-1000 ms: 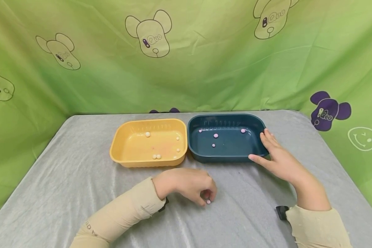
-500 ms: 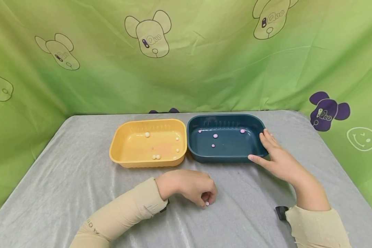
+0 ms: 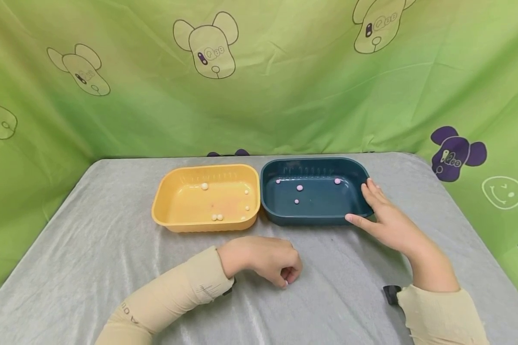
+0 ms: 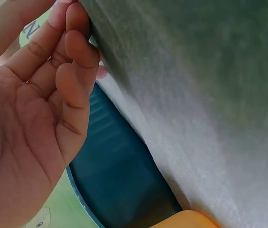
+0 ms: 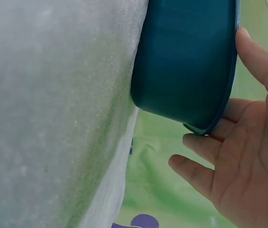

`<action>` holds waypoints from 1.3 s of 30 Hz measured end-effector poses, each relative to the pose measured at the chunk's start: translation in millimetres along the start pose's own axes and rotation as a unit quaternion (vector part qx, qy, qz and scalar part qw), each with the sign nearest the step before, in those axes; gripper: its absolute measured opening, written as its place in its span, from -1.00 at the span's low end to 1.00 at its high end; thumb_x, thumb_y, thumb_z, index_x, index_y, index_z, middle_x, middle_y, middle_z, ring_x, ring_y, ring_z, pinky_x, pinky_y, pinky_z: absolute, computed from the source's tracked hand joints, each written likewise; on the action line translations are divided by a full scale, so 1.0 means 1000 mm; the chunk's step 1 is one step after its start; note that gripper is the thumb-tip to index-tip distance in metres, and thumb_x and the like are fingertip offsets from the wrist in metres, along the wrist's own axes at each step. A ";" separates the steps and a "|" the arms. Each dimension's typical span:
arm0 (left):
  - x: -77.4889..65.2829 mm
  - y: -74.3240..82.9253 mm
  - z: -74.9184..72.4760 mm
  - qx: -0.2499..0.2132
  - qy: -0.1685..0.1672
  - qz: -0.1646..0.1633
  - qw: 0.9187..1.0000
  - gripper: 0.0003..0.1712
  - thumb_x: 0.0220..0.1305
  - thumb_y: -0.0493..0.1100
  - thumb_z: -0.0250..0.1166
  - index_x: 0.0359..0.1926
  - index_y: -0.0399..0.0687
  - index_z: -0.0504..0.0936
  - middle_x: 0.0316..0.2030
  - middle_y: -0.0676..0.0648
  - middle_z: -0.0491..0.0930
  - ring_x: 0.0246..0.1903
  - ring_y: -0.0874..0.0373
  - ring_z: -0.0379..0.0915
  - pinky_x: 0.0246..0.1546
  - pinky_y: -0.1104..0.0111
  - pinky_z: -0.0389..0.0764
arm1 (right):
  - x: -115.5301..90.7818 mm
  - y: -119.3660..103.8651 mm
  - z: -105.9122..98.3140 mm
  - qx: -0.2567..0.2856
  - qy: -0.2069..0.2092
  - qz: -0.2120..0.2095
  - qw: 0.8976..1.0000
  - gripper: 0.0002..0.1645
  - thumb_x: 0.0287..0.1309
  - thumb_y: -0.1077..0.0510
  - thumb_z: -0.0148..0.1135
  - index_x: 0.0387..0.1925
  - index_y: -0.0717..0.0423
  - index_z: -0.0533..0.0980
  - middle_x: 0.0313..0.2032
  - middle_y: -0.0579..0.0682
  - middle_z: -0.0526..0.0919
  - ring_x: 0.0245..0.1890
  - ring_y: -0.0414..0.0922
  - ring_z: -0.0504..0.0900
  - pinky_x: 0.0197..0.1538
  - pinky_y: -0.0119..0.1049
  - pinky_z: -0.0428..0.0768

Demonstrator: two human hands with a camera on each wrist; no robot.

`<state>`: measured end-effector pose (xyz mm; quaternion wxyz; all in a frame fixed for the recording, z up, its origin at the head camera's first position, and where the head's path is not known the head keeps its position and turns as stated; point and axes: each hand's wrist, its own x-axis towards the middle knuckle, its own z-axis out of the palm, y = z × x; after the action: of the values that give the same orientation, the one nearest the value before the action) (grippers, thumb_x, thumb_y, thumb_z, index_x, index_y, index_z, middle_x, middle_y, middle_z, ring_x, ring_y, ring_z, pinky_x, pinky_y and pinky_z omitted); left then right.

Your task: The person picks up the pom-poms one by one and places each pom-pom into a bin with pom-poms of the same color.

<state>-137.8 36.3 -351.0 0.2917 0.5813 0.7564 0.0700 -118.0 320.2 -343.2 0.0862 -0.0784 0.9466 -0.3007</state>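
My left hand (image 3: 261, 258) is low over the grey cloth in front of the two tubs, with thumb and forefinger pinching a small pale pink ball (image 3: 286, 282). Only a sliver of that ball shows between the fingertips. My right hand (image 3: 393, 225) rests against the right end of the dark blue tub (image 3: 315, 221), its thumb on the front rim and its extended fingers on the side rim. Inside this tub lie several small pink balls (image 3: 300, 188). Several white balls (image 3: 205, 186) are in the yellow tub (image 3: 207, 227).
Both tubs stand side by side near the back of the cloth-covered table (image 3: 336, 297), the yellow one left. A green printed curtain (image 3: 267, 96) hangs behind and at the sides. A black wrist strap piece (image 3: 392, 294) shows at the right cuff.
My left hand stays nearly in place while the pink ball, plainly visible before, has slipped mostly behind its fingertips. My right hand keeps its place on the blue tub.
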 end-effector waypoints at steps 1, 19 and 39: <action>0.000 0.000 0.000 0.002 0.001 0.000 1.000 -0.80 0.15 -0.24 0.40 -0.52 0.08 0.59 -0.55 0.19 0.49 -0.52 0.40 0.34 -0.46 0.63 0.34 | 0.000 0.000 -0.001 0.000 -0.001 0.001 1.000 0.16 0.36 -0.23 0.13 0.53 0.33 -0.27 0.54 0.24 -0.50 0.53 0.33 -0.44 0.46 0.38 -0.23; -0.006 -0.005 -0.009 -0.008 0.007 -0.005 1.000 -0.81 0.16 -0.20 0.41 -0.52 0.07 0.57 -0.56 0.18 0.49 -0.52 0.39 0.35 -0.46 0.62 0.38 | 0.004 -0.001 -0.004 -0.004 0.003 -0.006 1.000 0.16 0.35 -0.21 0.15 0.52 0.37 -0.26 0.53 0.28 -0.48 0.53 0.33 -0.42 0.48 0.35 -0.24; -0.014 -0.003 -0.011 -0.032 0.009 0.022 0.999 -0.84 0.14 -0.26 0.36 -0.49 0.06 0.56 -0.55 0.18 0.48 -0.53 0.42 0.35 -0.45 0.64 0.38 | -0.001 0.001 0.000 -0.002 0.003 -0.001 1.000 0.17 0.35 -0.23 0.15 0.52 0.36 -0.26 0.54 0.28 -0.47 0.53 0.32 -0.42 0.47 0.37 -0.22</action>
<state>-144.1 25.2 -337.9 0.3017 0.5879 0.7431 0.1054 -117.0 321.0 -343.8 0.0829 -0.0784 0.9473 -0.2994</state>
